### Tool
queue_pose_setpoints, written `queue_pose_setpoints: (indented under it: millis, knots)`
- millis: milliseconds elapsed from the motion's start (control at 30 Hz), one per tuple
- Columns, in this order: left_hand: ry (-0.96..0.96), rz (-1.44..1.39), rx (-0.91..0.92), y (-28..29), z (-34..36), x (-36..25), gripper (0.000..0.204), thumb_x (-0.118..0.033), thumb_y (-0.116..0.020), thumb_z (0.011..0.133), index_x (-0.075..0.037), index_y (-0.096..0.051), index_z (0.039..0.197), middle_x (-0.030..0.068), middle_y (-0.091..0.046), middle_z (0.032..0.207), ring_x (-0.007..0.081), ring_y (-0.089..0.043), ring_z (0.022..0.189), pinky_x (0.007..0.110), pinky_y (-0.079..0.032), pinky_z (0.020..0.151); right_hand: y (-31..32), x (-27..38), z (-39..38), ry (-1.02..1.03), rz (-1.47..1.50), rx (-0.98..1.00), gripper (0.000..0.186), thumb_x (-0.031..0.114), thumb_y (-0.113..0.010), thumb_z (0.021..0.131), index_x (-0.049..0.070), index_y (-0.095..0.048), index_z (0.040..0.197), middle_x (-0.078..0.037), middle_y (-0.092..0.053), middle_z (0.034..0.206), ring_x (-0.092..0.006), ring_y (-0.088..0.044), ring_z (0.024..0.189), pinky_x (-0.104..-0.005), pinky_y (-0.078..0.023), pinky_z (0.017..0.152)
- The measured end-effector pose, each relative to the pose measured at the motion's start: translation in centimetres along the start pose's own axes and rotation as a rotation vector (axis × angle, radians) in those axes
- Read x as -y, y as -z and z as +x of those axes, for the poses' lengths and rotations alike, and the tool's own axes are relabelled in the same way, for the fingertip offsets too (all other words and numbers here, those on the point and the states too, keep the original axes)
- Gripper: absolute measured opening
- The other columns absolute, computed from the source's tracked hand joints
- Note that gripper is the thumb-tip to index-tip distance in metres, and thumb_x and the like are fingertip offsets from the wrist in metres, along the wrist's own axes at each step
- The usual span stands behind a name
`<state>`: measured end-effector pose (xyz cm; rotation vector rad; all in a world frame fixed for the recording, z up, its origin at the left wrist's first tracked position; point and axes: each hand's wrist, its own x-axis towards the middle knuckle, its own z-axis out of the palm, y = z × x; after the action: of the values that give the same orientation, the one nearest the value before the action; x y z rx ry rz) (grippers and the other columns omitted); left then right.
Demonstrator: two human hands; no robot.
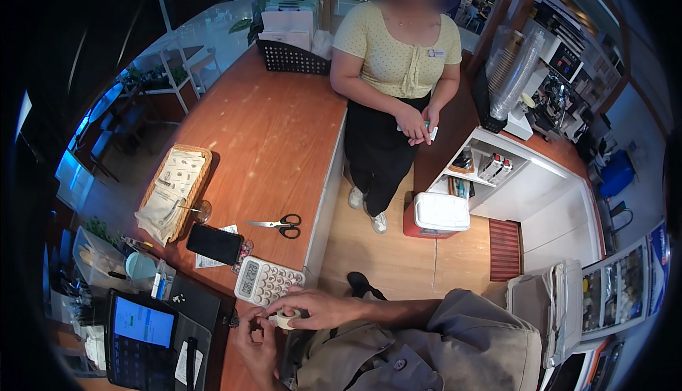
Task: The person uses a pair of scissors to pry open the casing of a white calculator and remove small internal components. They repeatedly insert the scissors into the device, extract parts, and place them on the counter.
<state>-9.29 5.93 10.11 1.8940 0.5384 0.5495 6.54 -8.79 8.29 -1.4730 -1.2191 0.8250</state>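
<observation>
At the counter's near edge, a whitish roll of tape is between my two hands. My right hand reaches in from the right, its fingers closed around the roll. My left hand comes up from below, with bent fingertips pressed together at the roll's left side. Fingers partly cover the roll, so a loose tape end cannot be made out. Just beyond my hands lies a white calculator with round keys. Scissors with black handles rest farther back on the wooden counter.
A dark phone lies on paper beside a wicker basket of packets. A lit tablet stands at lower left. Across the counter's end, a person holds a small card. A red cooler with white lid sits on the floor.
</observation>
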Motion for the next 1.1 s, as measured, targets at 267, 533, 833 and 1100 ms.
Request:
queue_pose_setpoints:
  millis: [267,533,833,1100]
  knots:
    - [-0.091,0.136,0.052,-0.4,0.1,-1.2,0.032,0.005,-0.069,0.085,0.002,-0.066,0.117,0.0115,-0.069,0.084,0.0198,-0.069,0.076,0.033,-0.054,0.073,-0.1,0.1,-0.1,-0.066,-0.006,-0.028,0.044,0.032,-0.068,0.099,0.007,-0.063,0.135,-0.005,-0.054,0.087,-0.023,-0.051,0.097,-0.0393,-0.046,0.088]
    - [-0.121,0.128,0.069,-1.2,0.1,-1.3,0.029,0.007,-0.067,0.086,0.003,-0.064,0.114,0.0126,-0.068,0.085,0.0213,-0.068,0.074,0.034,-0.054,0.068,0.1,0.3,-0.3,-0.106,-0.042,-0.044,0.036,0.032,-0.069,0.098,0.009,-0.065,0.125,-0.007,-0.056,0.084,-0.0283,-0.055,0.098,-0.0431,-0.046,0.086]
    - [-0.128,0.105,0.035,-2.3,-0.3,-1.7,0.026,0.007,-0.065,0.088,0.003,-0.061,0.112,0.014,-0.066,0.086,0.0244,-0.066,0.074,0.036,-0.053,0.07,-0.1,0.0,-0.5,-0.153,-0.129,-0.095,0.036,0.034,-0.069,0.096,0.008,-0.066,0.12,-0.017,-0.064,0.097,-0.0353,-0.06,0.105,-0.0468,-0.048,0.09]
    - [-0.144,0.158,-0.002,-2.9,-0.8,-1.5,0.022,0.006,-0.066,0.088,0.003,-0.06,0.109,0.017,-0.064,0.088,0.0292,-0.063,0.075,0.04,-0.05,0.069,-0.3,-0.2,-0.7,-0.149,-0.219,-0.154,0.036,0.034,-0.07,0.095,0.009,-0.065,0.119,-0.016,-0.064,0.102,-0.0352,-0.061,0.107,-0.0465,-0.05,0.091]
